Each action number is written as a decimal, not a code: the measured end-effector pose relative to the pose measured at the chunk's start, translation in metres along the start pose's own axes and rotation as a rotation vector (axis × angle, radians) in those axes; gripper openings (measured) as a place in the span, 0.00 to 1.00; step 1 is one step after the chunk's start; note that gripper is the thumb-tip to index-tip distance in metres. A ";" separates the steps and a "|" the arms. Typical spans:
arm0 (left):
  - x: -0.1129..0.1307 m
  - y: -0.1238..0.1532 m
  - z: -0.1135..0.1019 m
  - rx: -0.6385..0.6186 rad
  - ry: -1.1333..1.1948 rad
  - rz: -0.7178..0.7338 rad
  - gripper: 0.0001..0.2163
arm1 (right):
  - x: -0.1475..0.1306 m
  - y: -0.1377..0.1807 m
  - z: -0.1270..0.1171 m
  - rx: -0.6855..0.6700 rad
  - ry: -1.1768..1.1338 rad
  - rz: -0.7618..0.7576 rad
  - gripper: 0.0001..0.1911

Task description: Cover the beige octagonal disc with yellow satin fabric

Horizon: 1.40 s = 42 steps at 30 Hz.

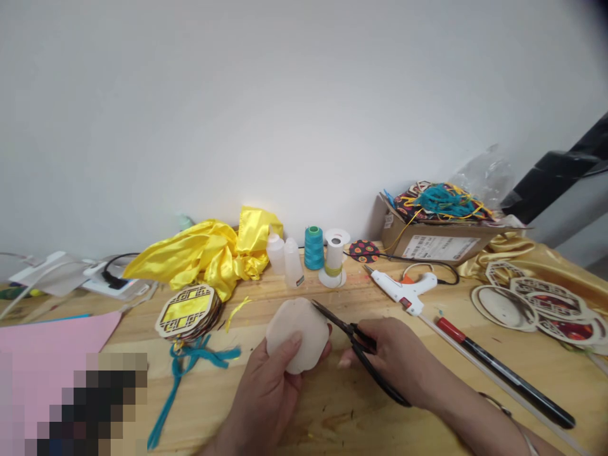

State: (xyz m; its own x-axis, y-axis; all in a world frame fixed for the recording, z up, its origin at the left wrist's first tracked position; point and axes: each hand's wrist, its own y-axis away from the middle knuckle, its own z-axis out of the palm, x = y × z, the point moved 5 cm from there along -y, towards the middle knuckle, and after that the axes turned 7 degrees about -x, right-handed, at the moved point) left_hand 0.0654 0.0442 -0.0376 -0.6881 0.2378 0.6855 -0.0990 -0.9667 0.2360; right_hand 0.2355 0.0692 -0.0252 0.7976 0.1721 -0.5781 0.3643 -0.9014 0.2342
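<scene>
1. Scalloped disc (298, 334), pale and cloth-faced, is held just above the wooden desk (332, 418) near the middle of its front edge. It is pinched in the left hand (273, 386), with the thumb laid on its face and the fingers behind it.
2. Black scissors (361, 351) are held in the right hand (396, 358), whose fingers are closed through the handles. The blades are narrowly parted, and their tip is set at the disc's upper right rim.
3. The step in hand is judged to be trimming along the disc's edge. The next cut is judged to call for the disc to be turned in the left hand so that the rim is fed to the blades, with the thumb kept back from the cutting line.
4. Items are counted as follows:
   - One lattice-framed yellow ornament (187, 310) with a teal tassel (190, 373) is placed left of the disc.
   - One heap of yellow satin (209, 253) is placed toward the desk's back edge.
   - Two small squeeze bottles (285, 259) are placed beside it.
   - Two spools are placed next to the bottles: one teal thread spool (313, 248) and one white spool (335, 256).
   - One white glue gun (403, 290) is placed right of the spools.
   - One red-capped black marker (503, 373) is placed toward the right front corner.
   - One cardboard box (437, 244) of scraps is placed at the back right.
   - At least four wooden frames (541, 304) are placed by the right edge; the exact number cannot be told.
   - One pink sheet (52, 345) is placed at the left front.
</scene>
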 end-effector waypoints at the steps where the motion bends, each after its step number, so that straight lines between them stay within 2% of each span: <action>1: 0.000 0.000 0.000 -0.004 0.004 -0.003 0.22 | 0.003 0.000 0.000 -0.005 -0.033 0.005 0.20; 5: 0.002 0.001 -0.001 0.009 0.006 -0.010 0.23 | 0.010 -0.001 -0.004 0.034 -0.090 0.031 0.20; 9: 0.005 -0.001 -0.001 0.017 -0.010 0.001 0.23 | 0.005 0.000 -0.010 0.116 0.056 0.082 0.20; 14: 0.012 -0.004 -0.002 0.049 -0.066 0.033 0.25 | -0.017 0.012 -0.026 0.267 0.252 0.102 0.18; 18: 0.015 -0.003 -0.003 0.048 -0.110 0.046 0.26 | -0.018 0.034 -0.045 0.220 0.393 0.140 0.12; 21: 0.014 0.001 0.000 0.035 -0.126 0.008 0.27 | 0.007 0.059 -0.068 0.163 0.478 0.223 0.08; 24: 0.008 0.008 0.005 -0.009 -0.110 -0.069 0.26 | 0.055 0.090 -0.095 0.159 0.495 0.425 0.12; 27: 0.001 0.013 0.008 -0.054 -0.121 -0.149 0.25 | 0.104 0.115 -0.112 0.136 0.518 0.547 0.11; 29: -0.003 0.016 0.008 -0.068 -0.202 -0.191 0.23 | 0.128 0.124 -0.116 0.092 0.518 0.569 0.08; 32: -0.002 0.021 0.007 -0.095 -0.462 -0.203 0.18 | 0.142 0.126 -0.118 0.073 0.508 0.543 0.08; 36: 0.003 0.030 0.004 -0.135 -0.838 -0.150 0.13 | 0.141 0.112 -0.115 0.092 0.507 0.508 0.10; 42: 0.012 0.039 -0.020 -0.101 -1.205 0.051 0.13 | 0.132 0.083 -0.107 0.115 0.509 0.405 0.11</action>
State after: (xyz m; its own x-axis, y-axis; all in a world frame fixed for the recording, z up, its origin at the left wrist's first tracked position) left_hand 0.0392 0.0078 -0.0343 0.4129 0.0829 0.9070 -0.1837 -0.9678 0.1721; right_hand 0.4222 0.0600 0.0014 0.9987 -0.0489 -0.0131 -0.0440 -0.9662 0.2540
